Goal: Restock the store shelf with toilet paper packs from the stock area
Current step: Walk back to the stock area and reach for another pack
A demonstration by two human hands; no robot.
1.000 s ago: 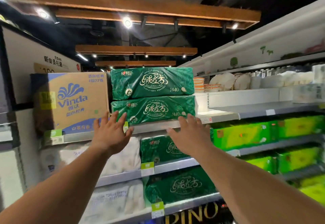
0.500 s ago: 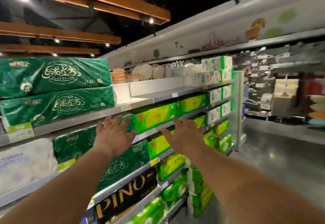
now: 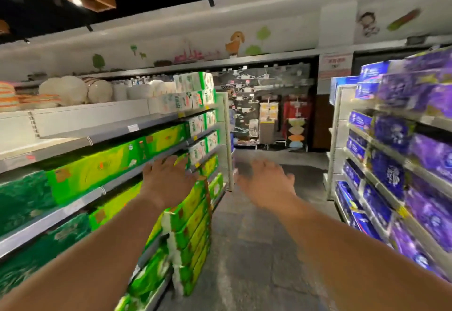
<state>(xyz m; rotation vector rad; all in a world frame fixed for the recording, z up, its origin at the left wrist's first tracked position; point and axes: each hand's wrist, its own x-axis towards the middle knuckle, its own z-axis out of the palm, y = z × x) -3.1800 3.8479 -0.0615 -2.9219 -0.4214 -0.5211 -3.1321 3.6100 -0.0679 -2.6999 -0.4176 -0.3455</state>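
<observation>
Both of my arms reach forward into a store aisle. My left hand (image 3: 166,178) is open with fingers spread, held above a stack of bright green toilet paper packs (image 3: 189,235) standing on the floor against the left shelf unit (image 3: 88,140). My right hand (image 3: 267,183) is open too, over the bare aisle floor, holding nothing. The left shelves carry bright green packs (image 3: 110,164) and dark green packs (image 3: 23,200). An upper shelf board on the left is mostly bare.
The right shelf unit (image 3: 401,161) holds purple and blue tissue packs (image 3: 389,173). A grey tiled aisle floor (image 3: 254,249) runs between the two units. At the far end stands a wall display with hanging goods (image 3: 269,115). White rolls and plates line the top left shelf.
The view has swung right, from the dark green packs on the shelf to the open aisle. Both hands stayed open and empty and now hover lower, by the floor stack.
</observation>
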